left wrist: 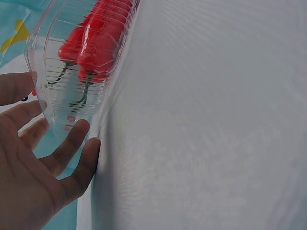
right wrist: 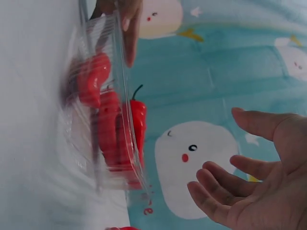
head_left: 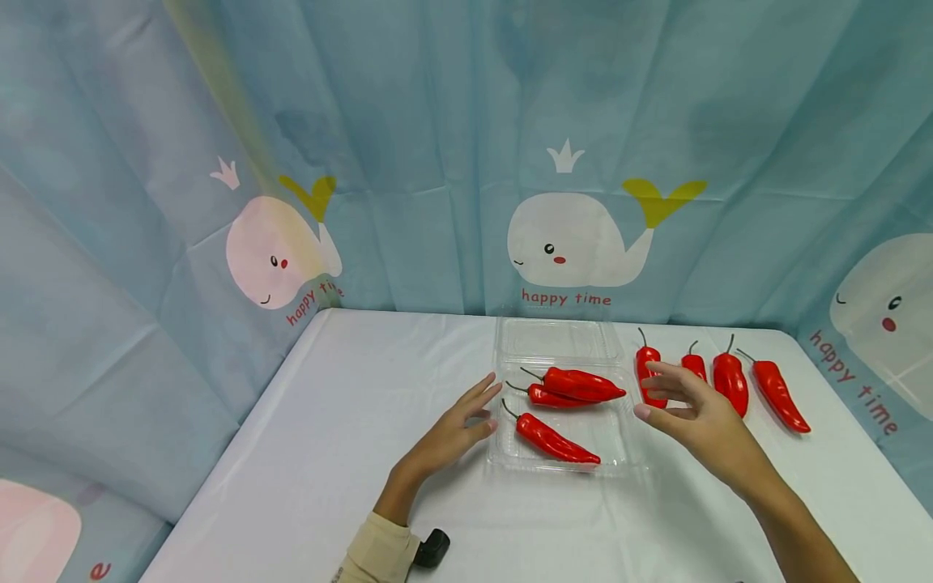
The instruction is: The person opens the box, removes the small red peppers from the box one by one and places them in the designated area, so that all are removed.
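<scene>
Blue whale-print cloth [head_left: 415,162] hangs behind our white table [head_left: 328,445]. Our left hand [head_left: 452,433] has fingers spread just beside a clear plastic box [head_left: 614,433] holding 3 long red peppers [head_left: 550,437]. Our right hand [head_left: 703,421], fingers loose, is near 4 more peppers [head_left: 731,385].

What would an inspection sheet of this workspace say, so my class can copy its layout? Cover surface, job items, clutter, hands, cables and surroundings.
Surface: white table, some faint creases.
Job items: clear plastic container, lid open at the back; three red peppers inside, two of them overlapping; four loose peppers on the table to its right.
Clutter: nothing seen.
Hands: left hand at the container's left side, contact unclear; right hand near its right side, holding nothing.
Cables: nothing seen.
Surroundings: blue curtain printed with whales and "happy time".
</scene>
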The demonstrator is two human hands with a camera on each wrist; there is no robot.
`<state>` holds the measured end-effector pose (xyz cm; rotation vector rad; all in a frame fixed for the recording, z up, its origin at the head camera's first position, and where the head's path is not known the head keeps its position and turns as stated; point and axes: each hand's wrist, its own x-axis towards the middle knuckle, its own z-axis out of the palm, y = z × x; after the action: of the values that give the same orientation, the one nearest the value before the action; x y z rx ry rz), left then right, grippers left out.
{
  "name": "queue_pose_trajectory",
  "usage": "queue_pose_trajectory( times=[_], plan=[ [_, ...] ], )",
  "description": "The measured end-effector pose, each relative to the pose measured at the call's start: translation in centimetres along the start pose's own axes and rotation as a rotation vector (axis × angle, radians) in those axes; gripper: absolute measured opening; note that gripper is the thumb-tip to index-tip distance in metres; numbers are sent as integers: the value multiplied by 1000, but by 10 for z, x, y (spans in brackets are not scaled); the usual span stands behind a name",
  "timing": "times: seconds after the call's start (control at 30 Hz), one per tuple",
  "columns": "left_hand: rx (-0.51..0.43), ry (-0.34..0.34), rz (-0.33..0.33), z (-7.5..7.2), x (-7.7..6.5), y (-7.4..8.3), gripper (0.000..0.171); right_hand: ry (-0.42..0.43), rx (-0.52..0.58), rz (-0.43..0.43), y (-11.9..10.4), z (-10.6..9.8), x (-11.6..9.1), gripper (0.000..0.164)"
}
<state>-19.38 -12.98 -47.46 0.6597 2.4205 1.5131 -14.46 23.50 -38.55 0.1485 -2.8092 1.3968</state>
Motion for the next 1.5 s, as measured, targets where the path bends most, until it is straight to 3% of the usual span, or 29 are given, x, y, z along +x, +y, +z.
queue_pose_trajectory(
  times=[0.63, 1.07, 1.5],
  plan=[
    [1, 3, -15, 0, 1, -1, 60, -63, 89, 0, 4, 26, 2, 79],
    [-2, -1, -17, 0, 1, -1, 60, -167, 150, 14, 14, 45, 7, 76],
    [-4, -2, -20, 0, 2, 0, 61, -218, 188, -3, 14, 59, 10, 67]
  ],
)
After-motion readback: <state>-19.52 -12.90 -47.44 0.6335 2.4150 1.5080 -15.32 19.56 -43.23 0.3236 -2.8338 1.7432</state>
